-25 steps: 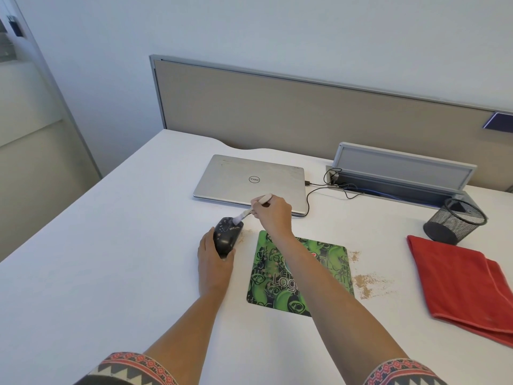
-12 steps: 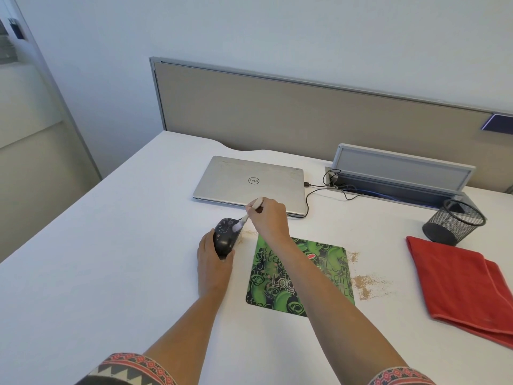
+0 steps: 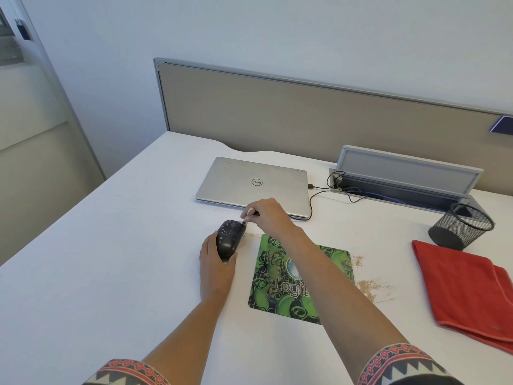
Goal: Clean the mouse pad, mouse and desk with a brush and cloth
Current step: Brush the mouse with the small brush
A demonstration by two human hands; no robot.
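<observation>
**Brush at the mouse, just left of the pad**

We saw the right hand (image 3: 267, 218) pinching a small white brush (image 3: 250, 212), fingers curled round its handle. The tip touched the far right edge of the black mouse (image 3: 229, 238), and the bristles were blurred. The left hand (image 3: 216, 269) gripped the mouse from the near side, thumb and fingers curled along its flanks. It held the mouse on the white desk (image 3: 111, 259), just left of the green mouse pad (image 3: 277, 293). The right forearm crossed over the pad. We noted brown crumbs (image 3: 372, 287) scattered on the desk off the pad's right edge, and a thinner trail between mouse and pad. Further right lay a folded red cloth (image 3: 466, 290), untouched, with a black mesh pen cup (image 3: 460, 229) just beyond it. Behind the hands a closed silver laptop (image 3: 249, 179) sat flat, its cable (image 3: 316, 194) running right to a cable tray (image 3: 402, 170).
</observation>
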